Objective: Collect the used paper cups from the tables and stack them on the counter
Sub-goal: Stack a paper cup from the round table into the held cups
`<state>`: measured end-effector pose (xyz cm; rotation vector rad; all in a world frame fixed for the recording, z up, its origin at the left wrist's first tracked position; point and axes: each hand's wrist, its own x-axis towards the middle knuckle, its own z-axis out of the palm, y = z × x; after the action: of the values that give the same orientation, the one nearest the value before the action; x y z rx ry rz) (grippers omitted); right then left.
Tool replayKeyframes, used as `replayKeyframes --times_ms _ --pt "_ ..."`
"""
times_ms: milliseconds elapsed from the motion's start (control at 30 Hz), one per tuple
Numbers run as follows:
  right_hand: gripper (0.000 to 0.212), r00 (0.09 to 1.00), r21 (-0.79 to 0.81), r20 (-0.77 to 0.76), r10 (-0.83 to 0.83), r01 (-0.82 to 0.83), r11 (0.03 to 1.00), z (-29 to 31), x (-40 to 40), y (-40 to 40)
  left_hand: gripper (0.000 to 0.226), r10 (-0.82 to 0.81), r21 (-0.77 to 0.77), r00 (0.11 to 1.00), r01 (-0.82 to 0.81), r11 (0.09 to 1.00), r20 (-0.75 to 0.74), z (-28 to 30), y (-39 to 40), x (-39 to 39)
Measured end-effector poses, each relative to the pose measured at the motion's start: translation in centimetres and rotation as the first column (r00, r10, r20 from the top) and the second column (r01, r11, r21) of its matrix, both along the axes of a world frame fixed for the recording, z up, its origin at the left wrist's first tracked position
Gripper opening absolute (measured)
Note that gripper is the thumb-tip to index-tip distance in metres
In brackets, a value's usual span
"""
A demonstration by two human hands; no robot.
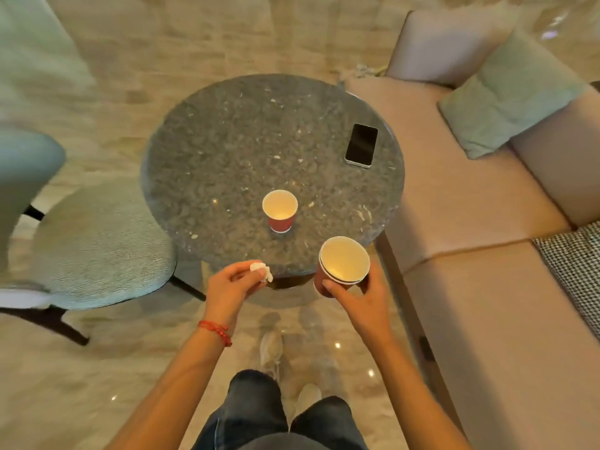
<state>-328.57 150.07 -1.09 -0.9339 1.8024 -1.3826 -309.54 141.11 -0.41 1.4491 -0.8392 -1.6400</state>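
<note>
1. While we stood at the near edge of the round stone counter (227, 131), our right hand (360, 297) gripped a nested stack of red paper cups (341, 267), fingers curled round its wall, just past the counter's near right rim.
2. Our left hand (230, 284) pinched a crumpled white tissue (261, 271) over the near edge.
3. One red paper cup (280, 211) stood upright near the counter's middle.
4. A dark phone (361, 145) lay far right, beside the beige sofa (470, 222).
</note>
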Motion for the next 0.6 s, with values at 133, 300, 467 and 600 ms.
replayKeyframes --times_ms 133,300,467,600 --pt "0.06 1.0 -0.026 0.009 0.023 -0.023 0.999 -0.2 0.3 -4.8 0.015 0.011 -0.017 1.0 -0.011 1.0 0.017 -0.5 -3.9 0.5" --pt "0.059 0.999 -0.045 0.005 0.046 -0.045 0.998 -0.1 0.2 -10.9 0.018 -0.003 -0.034 0.998 0.005 0.999 0.061 -1.1 -9.1 1.2" --pt "0.061 0.998 -0.03 -0.004 0.065 -0.065 0.997 -0.2 0.4 -15.9 0.015 -0.013 0.009 0.998 0.012 1.0 0.054 -1.6 -12.6 1.4" --pt "0.062 0.995 0.002 -0.025 0.097 -0.097 0.995 -0.9 0.8 -17.7 0.014 0.001 0.058 0.999 -0.004 0.998 0.052 -1.9 -14.0 1.5"
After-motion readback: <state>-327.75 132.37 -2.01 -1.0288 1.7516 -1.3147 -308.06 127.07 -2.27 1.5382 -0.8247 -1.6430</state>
